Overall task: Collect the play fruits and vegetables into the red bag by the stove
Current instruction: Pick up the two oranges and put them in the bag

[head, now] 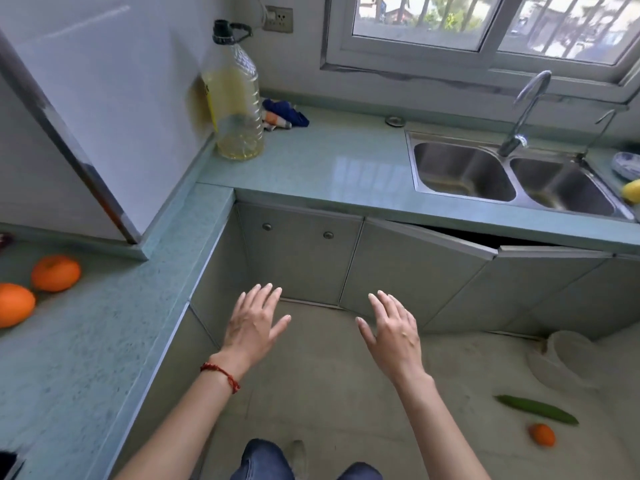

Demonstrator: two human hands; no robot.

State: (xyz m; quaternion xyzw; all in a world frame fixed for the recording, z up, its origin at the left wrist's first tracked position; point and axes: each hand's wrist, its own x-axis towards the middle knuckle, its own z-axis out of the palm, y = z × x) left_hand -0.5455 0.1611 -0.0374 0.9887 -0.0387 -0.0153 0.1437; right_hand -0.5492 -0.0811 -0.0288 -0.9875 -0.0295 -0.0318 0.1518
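Both hands are held out in front of the person, palms down, above the floor [329,393] and holding nothing. The left hand [254,325] has its fingers straight and a little spread; a red string sits on its wrist. The right hand [394,332] is also spread, with relaxed fingers.

The play fruits and vegetables lie in several places. Two oranges rest on the table [104,341] at the left: the far orange [56,273] is round with a small dent on top, and the near orange [14,304] is smooth and cut by the picture edge; they are just beside each other. On the floor at the near right lies a long, thin, dark green cucumber [536,409], and near it a small orange fruit [542,435], apart from the cucumber. At the far right edge, beside the sink [512,202], a yellow fruit [632,191] shows only in part.

At the far left of the table stands an oil bottle [239,98] against the wall, with a blue cloth [285,114] just beside it. The red bag is not in view.
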